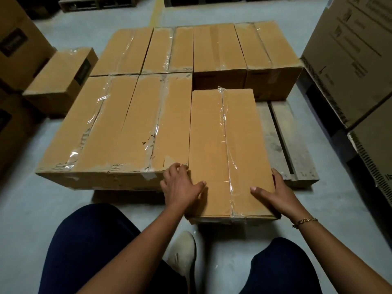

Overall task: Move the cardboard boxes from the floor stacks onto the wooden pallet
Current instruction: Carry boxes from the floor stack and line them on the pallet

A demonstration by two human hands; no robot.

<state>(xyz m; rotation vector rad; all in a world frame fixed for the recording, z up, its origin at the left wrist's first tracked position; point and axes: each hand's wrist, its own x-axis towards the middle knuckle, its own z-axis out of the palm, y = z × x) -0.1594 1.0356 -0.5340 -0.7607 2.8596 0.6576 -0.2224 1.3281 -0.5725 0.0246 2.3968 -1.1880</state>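
Note:
A long taped cardboard box [229, 149] lies lengthwise on the wooden pallet [284, 143], its near end sticking out over the pallet's front edge. My left hand [180, 185] holds its near left side, thumb on top and fingers down between it and the neighbouring box. My right hand [273, 194] holds the near right side, thumb on top, fingers along the side face. Several similar boxes [118, 128] fill the pallet's left half and the back row [220, 49]. Bare slats show to the right of the held box.
A loose small box [61, 79] sits on the floor at the pallet's left, beside dark stacked cartons [17, 43]. Large printed cartons [352, 54] stand stacked at the right. My legs and a pale shoe [182, 253] are on the grey floor in front.

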